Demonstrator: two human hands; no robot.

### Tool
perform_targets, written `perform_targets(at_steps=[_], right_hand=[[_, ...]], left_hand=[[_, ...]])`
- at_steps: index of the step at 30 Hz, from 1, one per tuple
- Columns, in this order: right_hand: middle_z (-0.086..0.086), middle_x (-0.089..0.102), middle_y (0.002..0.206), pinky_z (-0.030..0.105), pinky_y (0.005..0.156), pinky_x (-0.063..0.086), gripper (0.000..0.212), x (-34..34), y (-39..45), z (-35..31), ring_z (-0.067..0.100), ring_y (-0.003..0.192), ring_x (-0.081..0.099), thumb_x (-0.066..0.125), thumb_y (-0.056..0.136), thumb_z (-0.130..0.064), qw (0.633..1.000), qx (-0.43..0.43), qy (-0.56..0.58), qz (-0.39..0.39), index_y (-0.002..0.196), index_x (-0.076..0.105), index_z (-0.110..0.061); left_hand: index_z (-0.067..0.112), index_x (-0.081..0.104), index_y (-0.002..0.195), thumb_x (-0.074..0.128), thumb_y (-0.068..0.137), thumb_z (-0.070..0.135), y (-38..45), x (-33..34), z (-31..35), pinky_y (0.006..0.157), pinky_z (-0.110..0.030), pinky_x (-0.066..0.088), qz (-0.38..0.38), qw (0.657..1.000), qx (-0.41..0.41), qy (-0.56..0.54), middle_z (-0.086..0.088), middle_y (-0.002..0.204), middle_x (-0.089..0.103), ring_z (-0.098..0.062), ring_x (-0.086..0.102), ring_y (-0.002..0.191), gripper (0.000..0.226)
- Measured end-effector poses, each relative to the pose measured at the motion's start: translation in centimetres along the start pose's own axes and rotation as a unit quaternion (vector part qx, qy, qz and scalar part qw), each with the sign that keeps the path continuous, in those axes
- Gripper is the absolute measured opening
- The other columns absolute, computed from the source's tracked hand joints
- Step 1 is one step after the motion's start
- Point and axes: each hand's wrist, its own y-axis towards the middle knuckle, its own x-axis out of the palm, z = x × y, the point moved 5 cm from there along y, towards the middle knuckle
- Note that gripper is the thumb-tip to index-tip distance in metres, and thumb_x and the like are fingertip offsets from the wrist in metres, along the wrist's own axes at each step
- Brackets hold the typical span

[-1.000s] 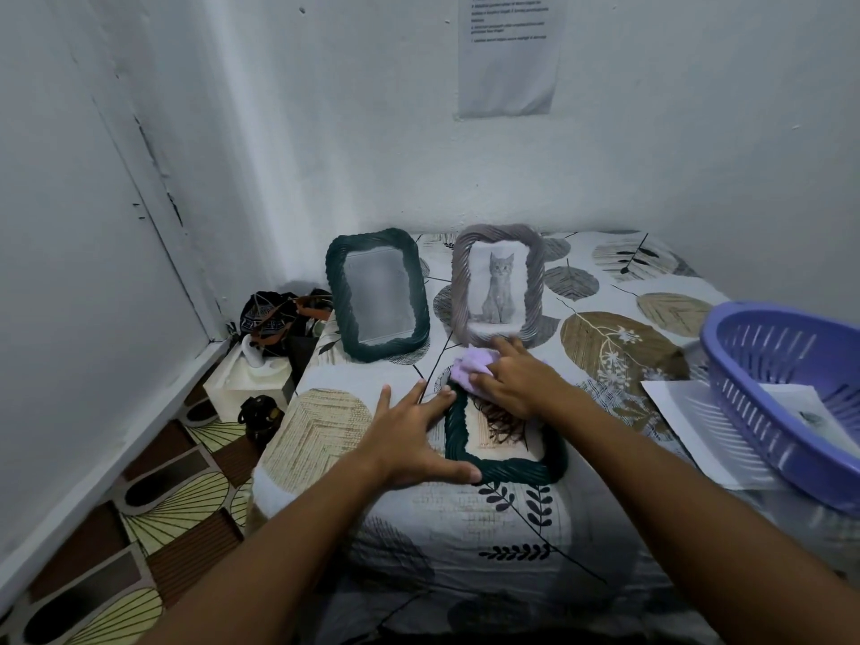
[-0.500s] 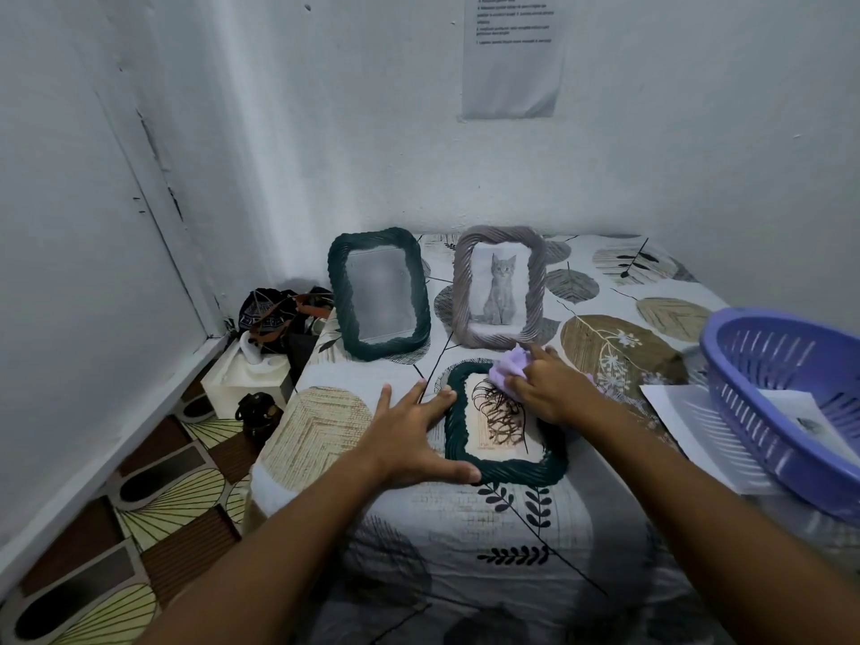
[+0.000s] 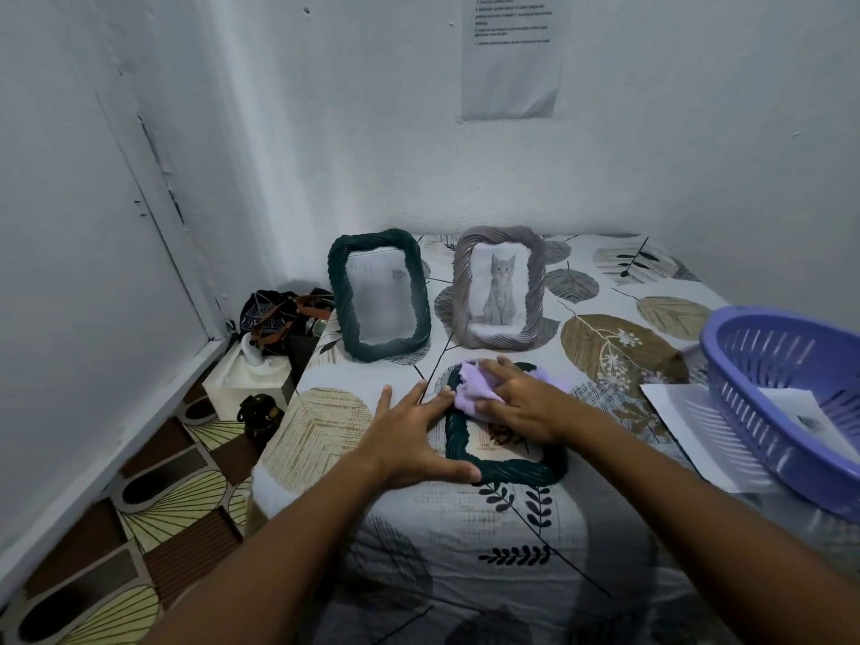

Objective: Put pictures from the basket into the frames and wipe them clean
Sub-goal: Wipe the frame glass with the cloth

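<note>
A dark green frame [image 3: 507, 472] lies flat on the patterned bedsheet, with a picture inside partly hidden by my hand. My right hand [image 3: 521, 402] presses a lilac cloth [image 3: 474, 386] onto the frame's upper left part. My left hand [image 3: 414, 439] lies flat, fingers spread, against the frame's left edge. Behind stand a second dark green frame [image 3: 379, 295] with a pale sheet in it and a grey frame [image 3: 499, 288] holding a kitten picture. The purple basket [image 3: 754, 430] sits at the right with a picture [image 3: 812, 418] inside.
White paper sheets [image 3: 693, 425] lie under the basket's left side. Left of the bed, on the patterned floor, are a white tissue box [image 3: 246, 379], a dark bag [image 3: 274, 318] and a small dark bottle [image 3: 258, 412]. Walls close in at the left and back.
My right hand swept the cloth from the frame's upper left to its upper right, then back to the upper left. My left hand stayed in place.
</note>
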Motion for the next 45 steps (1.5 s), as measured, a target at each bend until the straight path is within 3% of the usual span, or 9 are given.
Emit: perform_targets(at_steps=[3, 6, 11, 17, 24, 31, 35, 39, 45], right_hand=[[0.000, 0.015, 0.160, 0.035, 0.109, 0.023, 0.061, -0.3, -1.5, 1.0, 0.014, 0.148, 0.006, 0.032, 0.094, -0.052, 1.000, -0.012, -0.001, 0.012, 0.111, 0.069, -0.007], [0.004, 0.012, 0.160, 0.044, 0.111, 0.026, 0.054, -1.0, -2.0, 2.9, 0.021, 0.148, 0.004, 0.030, 0.098, -0.048, 0.999, 0.031, -0.029, 0.030, 0.118, 0.066, -0.013], [0.009, 0.007, 0.161, 0.045, 0.113, 0.023, 0.053, -1.2, -0.1, 3.8, 0.032, 0.147, 0.004, 0.030, 0.102, -0.043, 0.992, 0.075, -0.081, 0.055, 0.119, 0.064, -0.006], [0.004, 0.003, 0.161, 0.043, 0.117, 0.005, 0.047, 0.0, -0.5, 0.8, 0.025, 0.148, -0.005, 0.032, 0.102, -0.045, 0.999, -0.008, -0.043, 0.027, 0.129, 0.059, -0.018], [0.008, 0.000, 0.161, 0.047, 0.116, 0.012, 0.050, -1.3, -1.0, 3.3, 0.032, 0.148, -0.004, 0.024, 0.102, -0.045, 0.989, 0.079, -0.119, 0.034, 0.136, 0.053, -0.021], [0.002, 0.000, 0.161, 0.041, 0.117, 0.002, 0.046, -0.2, -2.1, 2.3, 0.023, 0.148, -0.009, 0.031, 0.102, -0.044, 0.999, -0.002, -0.049, 0.013, 0.140, 0.048, -0.024], [0.005, -0.003, 0.161, 0.045, 0.116, 0.014, 0.048, -1.2, -3.8, 4.8, 0.026, 0.147, -0.013, 0.028, 0.101, -0.048, 0.996, 0.057, -0.068, 0.004, 0.136, 0.052, -0.025], [0.007, -0.005, 0.161, 0.053, 0.115, 0.010, 0.048, -1.2, -2.0, 3.6, 0.031, 0.147, -0.008, 0.026, 0.102, -0.045, 0.993, 0.081, -0.087, 0.027, 0.140, 0.048, -0.025], [-0.004, -0.005, 0.160, 0.041, 0.117, 0.001, 0.045, 0.3, -5.2, 3.1, 0.018, 0.147, -0.013, 0.026, 0.100, -0.050, 1.000, 0.001, -0.025, 0.013, 0.140, 0.044, -0.036]], left_hand=[[0.029, 0.015, 0.153, 0.042, 0.050, 0.095, -0.1, -0.1, 0.1, 0.117, -0.051, -0.012, -0.002, 1.000, -0.005, -0.008, 0.005, 0.160, 0.013, -0.010, -0.002, 0.147, 0.125], [0.030, 0.015, 0.152, 0.042, 0.050, 0.094, -0.3, -0.2, 0.2, 0.117, -0.051, -0.013, -0.006, 1.000, -0.006, -0.013, 0.006, 0.160, 0.012, -0.011, -0.003, 0.147, 0.124], [0.030, 0.016, 0.152, 0.048, 0.051, 0.092, -0.4, -0.5, 0.4, 0.117, -0.051, -0.013, -0.007, 1.000, -0.009, -0.019, 0.007, 0.160, 0.012, -0.011, -0.003, 0.147, 0.123], [0.030, 0.016, 0.152, 0.044, 0.050, 0.094, -0.2, -0.2, 0.1, 0.118, -0.052, -0.010, -0.004, 1.000, -0.008, -0.011, 0.006, 0.160, 0.014, -0.010, -0.002, 0.147, 0.124], [0.030, 0.016, 0.152, 0.043, 0.049, 0.094, -0.3, -0.3, 0.2, 0.117, -0.053, -0.009, -0.005, 1.000, -0.005, -0.016, 0.008, 0.159, 0.013, -0.011, -0.002, 0.147, 0.124], [0.031, 0.017, 0.152, 0.043, 0.047, 0.094, -0.4, -0.5, 0.3, 0.118, -0.053, -0.008, -0.006, 1.000, -0.012, -0.020, 0.004, 0.160, 0.015, -0.011, -0.001, 0.147, 0.125], [0.029, 0.017, 0.152, 0.043, 0.048, 0.092, -0.5, -0.7, 0.6, 0.117, -0.052, -0.010, -0.011, 1.000, -0.011, -0.024, 0.006, 0.159, 0.014, -0.012, -0.002, 0.147, 0.125], [0.029, 0.017, 0.152, 0.041, 0.043, 0.098, -0.5, -0.7, 0.5, 0.117, -0.052, -0.011, -0.013, 1.000, -0.011, -0.023, 0.003, 0.160, 0.015, -0.012, -0.002, 0.147, 0.132], [0.030, 0.017, 0.152, 0.036, 0.036, 0.101, -0.6, -0.9, 0.7, 0.118, -0.051, -0.011, -0.015, 1.000, -0.015, -0.022, 0.000, 0.160, 0.014, -0.014, -0.001, 0.147, 0.138]])
